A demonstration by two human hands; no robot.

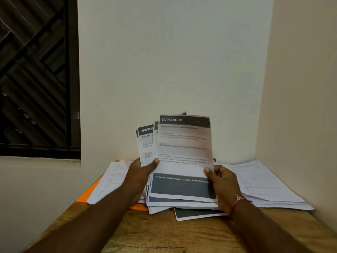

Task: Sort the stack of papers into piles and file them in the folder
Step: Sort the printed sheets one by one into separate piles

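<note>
I judge myself mid-sort. My left hand (144, 170) grips the fanned stack of papers (147, 143) upright above the tabletop (164, 232), thumb on its face, while my right hand (221, 181) pinches the right edge of the front LIVING ROOM sheet (184, 152). The left pile (109, 178) lies on the orange folder (91, 190), and the right pile (264, 185) lies well apart from it. Many sheets are left to sort, and filing looks not yet done.

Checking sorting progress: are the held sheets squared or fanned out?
Fanned out: a DRESSI-headed sheet peeks left of the LIVING ROOM sheet, held by the left hand and right hand.
</note>
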